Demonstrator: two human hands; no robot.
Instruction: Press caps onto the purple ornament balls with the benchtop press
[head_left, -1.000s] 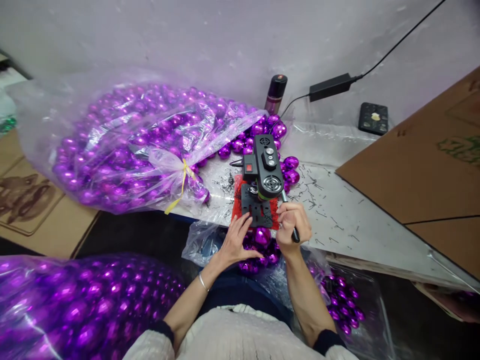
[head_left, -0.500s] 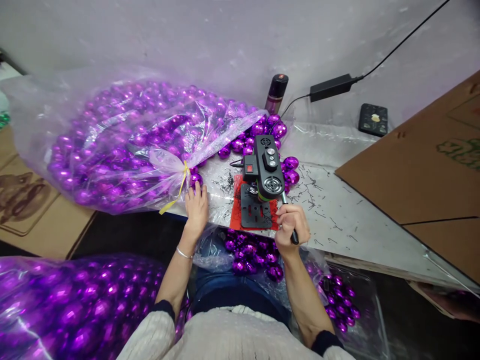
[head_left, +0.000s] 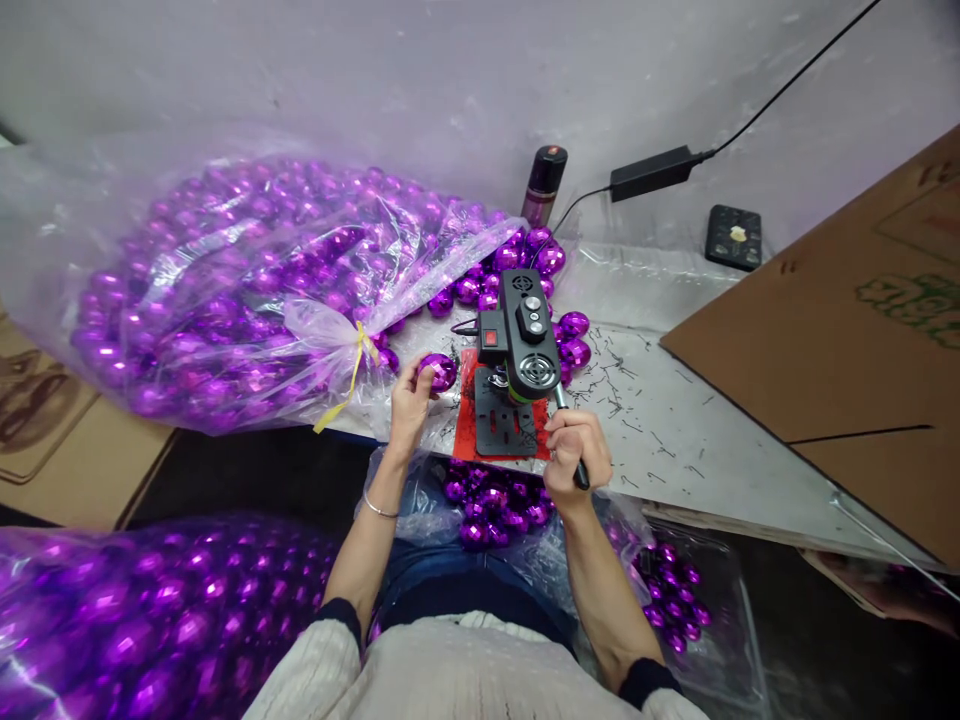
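Note:
A shiny purple faceted ball (head_left: 438,372) is pinched in the fingers of my left hand (head_left: 410,400), just left of a small black machine (head_left: 531,335). My right hand (head_left: 578,455) is wrapped round the black-ended lever (head_left: 581,474) at the machine's right side. The machine's slotted black base plate (head_left: 504,425) stands on a red sheet (head_left: 465,425) strewn with dark scraps. More purple balls (head_left: 574,340) lie behind and right of the machine. A clear bag of purple balls (head_left: 247,290), tied with a yellow ribbon (head_left: 341,400), lies to the left.
A spray can (head_left: 544,187) stands against the wall near a black power adapter (head_left: 651,173) and a dark case (head_left: 733,237). Cardboard (head_left: 840,330) leans at right. Below the table edge are loose purple balls (head_left: 495,510) and another filled bag (head_left: 150,620).
My left hand has lifted a purple ball from beside the bag's tied neck and moved right with it, towards the machine. My right hand stays on the lever.

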